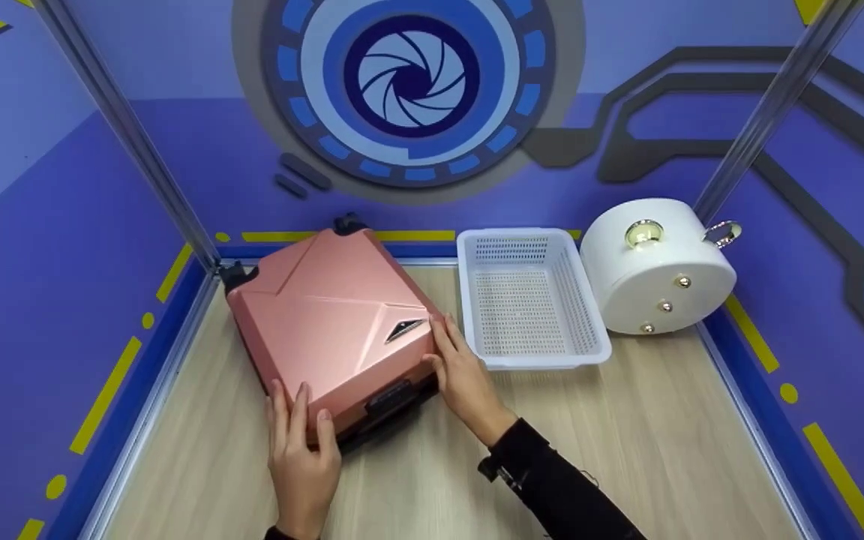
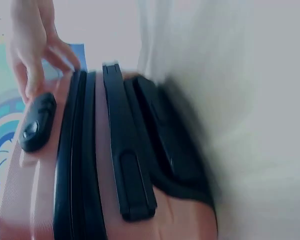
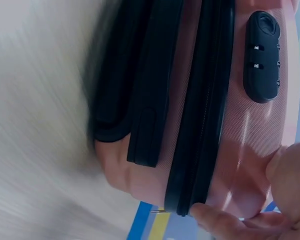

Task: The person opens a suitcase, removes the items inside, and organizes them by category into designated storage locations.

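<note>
A metallic pink suitcase (image 1: pixel 334 307) lies flat and turned at an angle on the table's left half. My left hand (image 1: pixel 303 465) rests on its near left corner, fingers fairly straight along the edge. At the right corner, my right hand (image 1: pixel 469 379) lays its fingers along the side and its thumb against the near end. In the right wrist view, that end shows a black combination lock (image 3: pixel 262 57), a zipper (image 3: pixel 205 115) and a black carry handle (image 3: pixel 157 95). The left wrist view also has the lock (image 2: pixel 37 122), with my right hand (image 2: pixel 32 45) beyond it.
A white perforated basket (image 1: pixel 533 300) stands right of the suitcase. Beside it, a white rounded case (image 1: pixel 661 266) with gold studs and metal rings sits against the right wall. Printed blue-purple panels (image 1: pixel 177 142) enclose the wooden tabletop (image 1: pixel 627 457) at the back and sides.
</note>
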A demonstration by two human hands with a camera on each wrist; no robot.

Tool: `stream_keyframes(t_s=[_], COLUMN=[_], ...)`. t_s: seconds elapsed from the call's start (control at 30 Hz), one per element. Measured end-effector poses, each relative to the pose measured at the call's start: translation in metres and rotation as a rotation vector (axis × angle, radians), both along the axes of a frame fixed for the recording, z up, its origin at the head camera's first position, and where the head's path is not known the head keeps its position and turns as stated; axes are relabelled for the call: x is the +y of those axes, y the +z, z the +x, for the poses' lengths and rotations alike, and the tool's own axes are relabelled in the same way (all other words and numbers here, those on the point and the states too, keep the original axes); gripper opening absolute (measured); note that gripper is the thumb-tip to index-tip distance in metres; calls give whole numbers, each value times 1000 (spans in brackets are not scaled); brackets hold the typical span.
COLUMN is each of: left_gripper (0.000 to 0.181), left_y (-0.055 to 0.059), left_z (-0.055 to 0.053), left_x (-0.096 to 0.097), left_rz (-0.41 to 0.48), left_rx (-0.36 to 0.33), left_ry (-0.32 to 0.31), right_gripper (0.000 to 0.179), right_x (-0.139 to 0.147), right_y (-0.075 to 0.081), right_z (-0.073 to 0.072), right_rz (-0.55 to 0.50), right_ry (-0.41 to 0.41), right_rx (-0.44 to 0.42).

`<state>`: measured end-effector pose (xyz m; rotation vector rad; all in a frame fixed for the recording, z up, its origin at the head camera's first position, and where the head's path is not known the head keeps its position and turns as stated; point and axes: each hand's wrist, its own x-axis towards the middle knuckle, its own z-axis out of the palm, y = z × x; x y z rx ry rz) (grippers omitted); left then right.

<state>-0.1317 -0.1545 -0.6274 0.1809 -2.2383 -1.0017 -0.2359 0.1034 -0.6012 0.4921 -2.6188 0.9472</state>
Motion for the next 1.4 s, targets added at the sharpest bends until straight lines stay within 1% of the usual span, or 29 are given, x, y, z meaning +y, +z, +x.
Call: stream_keyframes(t_s=[0.07,0.1,0.13,0.17,0.23,0.27,0.3,0.37,0.43,0.47,0.5,0.57,0.6,0.63,0.67,0.77,0.87,1.0,1.13,1.27,1.33,1.4], left_gripper=[42,38,35,32,31,32,35,38,45,51,56,66,69,71,70,67,69,69,67,65,63,58], left_y=[4,8,13,19,32,39,46,57,66,69,70,68,66,62,59,52,50,44,36,34,36,40], left_z=[-5,-9,-15,-23,-43,-55,-67,-92,-114,-123,-131,-139,-140,-140,-139,-133,-128,-119,-109,-99,-96,-96], left_x=[-2,-6,-12,-21,-43,-55,-68,-93,-115,-124,-132,-141,-142,-143,-142,-134,-125,-111,-98,-90,-88,-90], left_rz=[12,23,35,46,55,56,52,25,-12,-29,-48,-101,-126,-146,-161,-178,-169,-130,-97,-89,-103,-135], left_rx=[44,75,105,146,187,188,169,100,-38,-117,-199,-319,-360,-383,-385,-363,-356,-330,-292,-256,-234,-200], left_ry=[-14,-32,-63,-107,-207,-252,-295,-347,-374,-388,-403,-419,-421,-415,-403,-350,-306,-256,-202,-148,-127,-103], right_gripper=[67,69,71,73,76,77,76,75,73,72,71,70,70,70,70,72,73,74,74,74,72,70], right_x=[0,-1,-3,-6,-13,-18,-22,-30,-37,-39,-41,-43,-42,-41,-40,-36,-29,-17,-8,-5,-6,-8], right_y=[-1,-1,-1,0,3,4,5,6,5,4,2,-1,-2,-3,-3,-1,1,3,7,10,9,9], right_z=[3,6,10,15,26,32,37,47,53,54,55,55,54,53,51,43,27,5,-11,-19,-21,-20], right_rz=[-16,-20,-21,-26,-22,-11,-2,9,30,36,40,50,54,58,61,68,62,70,85,93,98,91], right_ry=[-7,-14,-22,-26,-28,-26,-20,1,17,26,34,46,51,56,61,70,75,82,102,135,136,129], right_rx=[-9,-22,-33,-42,-44,-49,-51,-56,-60,-68,-68,-74,-78,-82,-86,-113,-122,-113,-133,-142,-132,-128])
